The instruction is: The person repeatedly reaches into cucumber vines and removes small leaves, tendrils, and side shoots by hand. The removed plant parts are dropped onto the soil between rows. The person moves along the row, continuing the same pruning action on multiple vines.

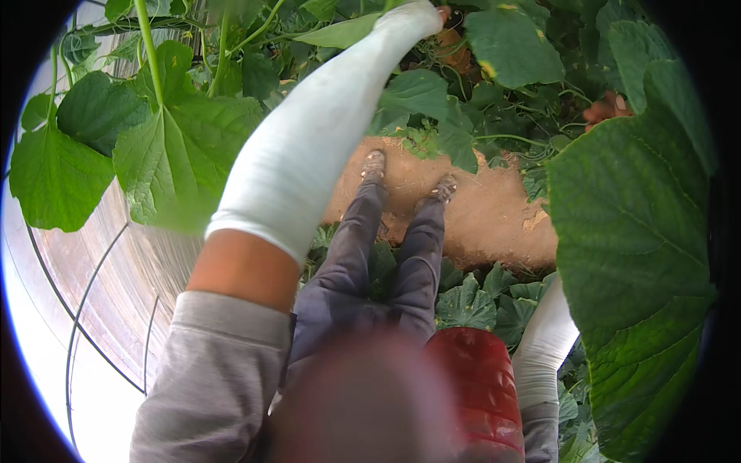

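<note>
My left hand [441,15] is at the top centre, mostly cut off by its white sleeve and the foliage; only a bit of the fingers shows beside vine leaves. A white arm sleeve [312,121] covers that forearm. At the right, my right hand [606,110] shows partly among stems, behind a large green leaf [631,243] that hides most of the right forearm. Whether either hand holds anything is hidden. A green leaf with yellow spots [512,46] hangs between the two hands. Thin vines and curled tendrils surround them.
My shoes stand on a bare soil path [492,214] between leafy plants. A red ribbed container [477,388] is at my right side. Broad leaves [179,144] hang at the left, before translucent sheeting [116,260] with dark curved rods. A blurred reddish shape fills the bottom centre.
</note>
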Demonstrator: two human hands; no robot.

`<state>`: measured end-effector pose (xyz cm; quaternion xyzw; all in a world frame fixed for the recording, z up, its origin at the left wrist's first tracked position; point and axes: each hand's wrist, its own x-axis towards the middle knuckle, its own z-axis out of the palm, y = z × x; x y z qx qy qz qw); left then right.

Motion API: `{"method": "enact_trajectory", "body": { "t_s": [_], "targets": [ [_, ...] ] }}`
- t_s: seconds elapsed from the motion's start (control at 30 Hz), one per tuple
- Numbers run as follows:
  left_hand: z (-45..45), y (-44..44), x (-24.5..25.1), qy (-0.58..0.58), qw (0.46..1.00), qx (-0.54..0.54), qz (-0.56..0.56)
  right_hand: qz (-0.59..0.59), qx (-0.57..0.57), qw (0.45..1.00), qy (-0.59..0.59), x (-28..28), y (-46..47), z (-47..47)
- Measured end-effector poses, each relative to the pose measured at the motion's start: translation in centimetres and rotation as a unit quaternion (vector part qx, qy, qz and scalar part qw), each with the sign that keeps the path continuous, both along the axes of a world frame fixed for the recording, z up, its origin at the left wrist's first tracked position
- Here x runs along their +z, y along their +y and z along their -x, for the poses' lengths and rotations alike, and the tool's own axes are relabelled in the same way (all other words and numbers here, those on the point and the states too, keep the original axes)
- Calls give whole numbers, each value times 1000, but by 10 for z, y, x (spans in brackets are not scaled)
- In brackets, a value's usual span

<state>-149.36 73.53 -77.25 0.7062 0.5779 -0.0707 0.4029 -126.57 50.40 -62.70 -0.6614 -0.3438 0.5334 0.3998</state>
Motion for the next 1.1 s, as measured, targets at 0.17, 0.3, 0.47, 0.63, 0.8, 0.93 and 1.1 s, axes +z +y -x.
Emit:
{"method": "enact_trajectory", "body": {
  "t_s": [0.17, 0.3, 0.47, 0.63, 0.8, 0.93, 1.1],
  "targets": [
    [86, -14, 19, -23, 987, -151, -40, 2, 131, 983, 128, -55, -23, 112],
    [130, -34, 34, 36, 996, -81, -21, -45, 93, 990, 92, -143, -17, 155],
    [159, -47, 41, 173, 979, -111, 8, 32, 88, 990, 102, -181, -8, 144],
    [177, -74, 36, 185, 963, -182, -69, 67, 101, 986, 111, -199, -6, 140],
    [211, -91, -2, -27, 987, -161, -12, 90, 111, 984, 106, -230, -9, 142],
    [234, -103, -24, -210, 964, 45, 160, 108, 139, 983, -55, -279, -6, 180],
    [246, -120, -15, -137, 977, -158, 45, 211, -89, 971, 73, -391, 21, 215]
  ]
}}
